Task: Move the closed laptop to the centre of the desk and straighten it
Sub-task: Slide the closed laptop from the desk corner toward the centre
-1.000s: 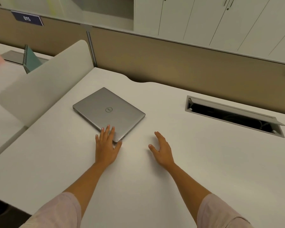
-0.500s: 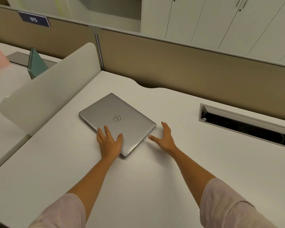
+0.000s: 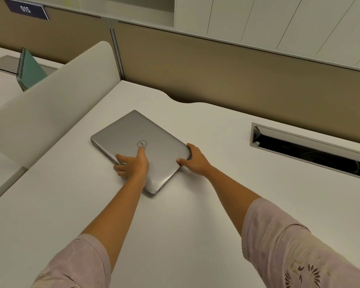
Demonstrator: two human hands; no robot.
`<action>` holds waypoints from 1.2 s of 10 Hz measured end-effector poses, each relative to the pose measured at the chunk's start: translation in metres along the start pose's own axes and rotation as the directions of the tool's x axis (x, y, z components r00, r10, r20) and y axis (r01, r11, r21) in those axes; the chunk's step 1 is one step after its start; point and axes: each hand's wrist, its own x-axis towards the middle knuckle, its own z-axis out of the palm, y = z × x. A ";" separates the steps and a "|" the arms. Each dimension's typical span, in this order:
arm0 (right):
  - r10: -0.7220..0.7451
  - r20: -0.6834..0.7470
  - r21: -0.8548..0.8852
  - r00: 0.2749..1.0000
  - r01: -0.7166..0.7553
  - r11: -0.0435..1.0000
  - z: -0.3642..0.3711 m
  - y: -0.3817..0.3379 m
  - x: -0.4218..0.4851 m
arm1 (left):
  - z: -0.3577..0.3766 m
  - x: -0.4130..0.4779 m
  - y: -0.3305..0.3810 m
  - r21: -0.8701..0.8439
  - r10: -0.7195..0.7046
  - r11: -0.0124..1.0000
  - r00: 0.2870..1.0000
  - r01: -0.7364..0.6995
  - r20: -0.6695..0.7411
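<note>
The closed silver laptop [image 3: 137, 146] lies flat on the white desk [image 3: 175, 225], left of the frame's centre, skewed so its long axis runs from upper left to lower right. The left hand [image 3: 133, 165] grips its near-left edge, thumb up on the lid. The right hand [image 3: 195, 161] clasps the right-hand corner, both arms outstretched.
</note>
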 end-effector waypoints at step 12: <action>0.351 -0.260 0.004 0.899 -0.363 0.932 -0.050 0.089 -0.165 | -0.020 -0.113 -0.054 -0.138 -0.173 0.958 0.893 0.250 0.415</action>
